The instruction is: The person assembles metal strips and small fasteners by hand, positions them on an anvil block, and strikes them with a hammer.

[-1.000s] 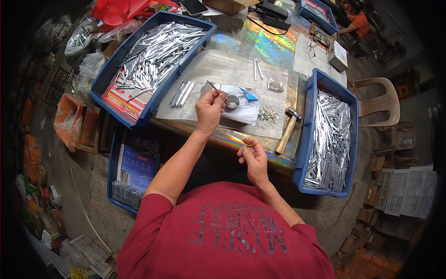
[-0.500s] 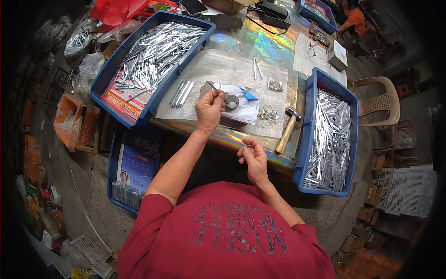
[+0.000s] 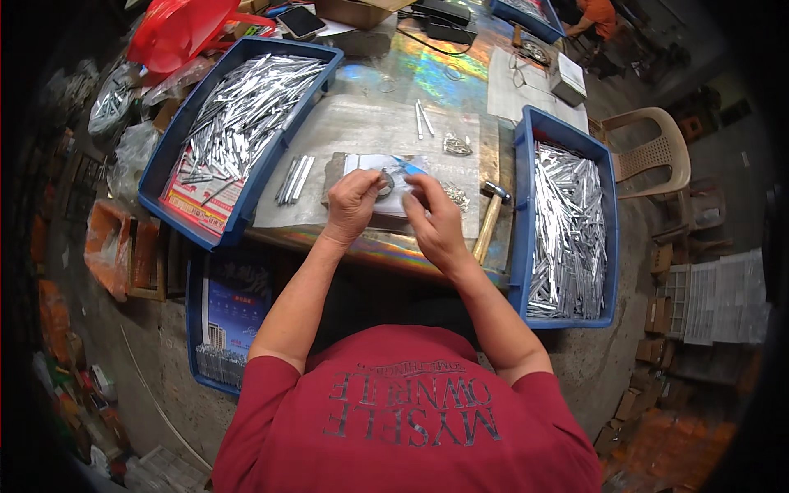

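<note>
Small dark round cup [image 3: 385, 186] sits on white paper [image 3: 366, 163], between the hands, just beside the left hand's [image 3: 351, 200] fingertips. That hand is pinched closed; its contents cannot be told. Right hand [image 3: 440, 220]: fingers curled, thumb apart; grip cannot be determined. Counter [image 3: 427, 70] bears a hammer [image 3: 488, 223] and two blue trays [image 3: 523, 205] of silver strips. Beyond: beige chair [image 3: 653, 156], grey floor [image 3: 152, 361]. Both forearms extend forward, converging.

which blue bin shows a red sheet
The upper-left bin, with a red sheet at its near end; the right bin and far bin show metal strips, the lower-left bin a blue sheet.
</note>
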`<state>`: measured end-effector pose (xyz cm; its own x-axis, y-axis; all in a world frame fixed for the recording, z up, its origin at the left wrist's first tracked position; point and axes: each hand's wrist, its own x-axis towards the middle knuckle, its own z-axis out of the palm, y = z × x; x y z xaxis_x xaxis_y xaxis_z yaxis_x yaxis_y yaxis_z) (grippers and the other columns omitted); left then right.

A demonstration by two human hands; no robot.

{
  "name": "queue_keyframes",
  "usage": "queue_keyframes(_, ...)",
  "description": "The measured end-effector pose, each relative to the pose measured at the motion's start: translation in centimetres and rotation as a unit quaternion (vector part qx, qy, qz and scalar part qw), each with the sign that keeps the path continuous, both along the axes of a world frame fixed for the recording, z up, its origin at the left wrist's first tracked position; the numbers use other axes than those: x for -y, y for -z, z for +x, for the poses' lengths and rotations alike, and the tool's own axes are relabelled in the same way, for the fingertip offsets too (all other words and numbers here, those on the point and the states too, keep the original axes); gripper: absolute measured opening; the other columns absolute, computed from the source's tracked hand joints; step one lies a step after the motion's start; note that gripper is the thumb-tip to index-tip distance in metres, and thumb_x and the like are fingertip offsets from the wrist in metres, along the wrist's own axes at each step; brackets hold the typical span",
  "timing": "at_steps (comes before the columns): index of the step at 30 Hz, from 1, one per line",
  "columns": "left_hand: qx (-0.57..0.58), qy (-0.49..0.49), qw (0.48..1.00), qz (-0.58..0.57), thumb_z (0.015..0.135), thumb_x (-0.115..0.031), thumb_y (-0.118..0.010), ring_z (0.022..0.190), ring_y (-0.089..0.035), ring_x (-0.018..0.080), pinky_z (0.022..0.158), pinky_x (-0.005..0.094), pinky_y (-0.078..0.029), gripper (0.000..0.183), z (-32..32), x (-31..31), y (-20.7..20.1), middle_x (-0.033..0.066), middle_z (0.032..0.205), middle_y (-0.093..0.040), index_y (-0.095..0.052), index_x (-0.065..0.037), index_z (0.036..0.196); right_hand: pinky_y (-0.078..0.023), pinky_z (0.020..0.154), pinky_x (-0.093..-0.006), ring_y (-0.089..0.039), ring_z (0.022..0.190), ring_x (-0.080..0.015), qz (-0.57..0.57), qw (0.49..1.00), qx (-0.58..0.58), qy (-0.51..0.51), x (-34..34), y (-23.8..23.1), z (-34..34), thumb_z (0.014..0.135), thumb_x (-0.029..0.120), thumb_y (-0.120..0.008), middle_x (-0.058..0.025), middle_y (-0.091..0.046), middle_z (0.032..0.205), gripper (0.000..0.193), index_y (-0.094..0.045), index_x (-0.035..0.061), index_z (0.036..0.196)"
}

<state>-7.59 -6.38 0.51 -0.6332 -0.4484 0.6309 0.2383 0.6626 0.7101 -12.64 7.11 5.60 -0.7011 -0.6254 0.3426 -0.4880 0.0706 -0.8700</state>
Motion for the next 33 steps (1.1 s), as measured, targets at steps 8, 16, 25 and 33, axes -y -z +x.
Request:
queue_keyframes(8,0.036,-0.014,0.999,0.032,0.070,-0.005,-0.057,0.055,-0.052,0.0235,0.050,0.0296,-0.040,0.004,-0.3,-0.3,0.1,0.0090,0.061,-0.051,-0.053,-0.004,0.070,-0.041,0.050,-0.0322,-0.053,0.056,-0.0275,0.023,0.975,-0.207,-0.075,4.2,-0.1,-2.5,0.076,0.012,-0.052,-0.0130,-0.050,0.062,0.011,-0.051,0.0020,0.079)
queue_keyframes(16,0.021,-0.005,0.999,0.031,0.070,-0.006,-0.057,0.057,-0.053,0.0229,0.051,0.0285,-0.041,0.005,-0.4,-0.1,0.8,0.0095,0.063,-0.053,-0.055,-0.002,0.070,-0.041,0.048,-0.0330,-0.052,0.054,-0.0257,-0.055,0.951,-0.300,-0.047,3.4,2.2,-1.5,0.070,0.002,-0.054,-0.0114,-0.050,0.062,0.009,-0.052,0.0019,0.078)
queue_keyframes(25,0.027,-0.017,0.998,0.061,0.068,0.002,-0.051,0.063,-0.055,0.0142,0.056,0.0236,-0.043,0.008,-0.4,-0.3,1.1,0.0074,0.068,-0.057,-0.057,0.001,0.074,-0.046,0.062,-0.0317,-0.056,0.073,-0.0269,-0.093,0.954,-0.282,-0.050,1.9,4.5,-0.1,0.066,-0.003,-0.057,-0.0158,-0.057,0.085,0.032,-0.052,-0.0025,0.098)
queue_keyframes(33,-0.003,-0.016,0.999,0.046,0.072,-0.001,-0.054,0.061,-0.055,0.0150,0.055,0.0235,-0.042,0.005,-0.5,-0.3,1.6,0.0073,0.067,-0.058,-0.058,0.000,0.075,-0.044,0.065,-0.0314,-0.054,0.073,-0.0246,-0.030,0.981,-0.189,0.005,-0.5,3.8,0.4,0.073,0.004,-0.054,-0.0146,-0.055,0.084,0.027,-0.051,-0.0025,0.099)
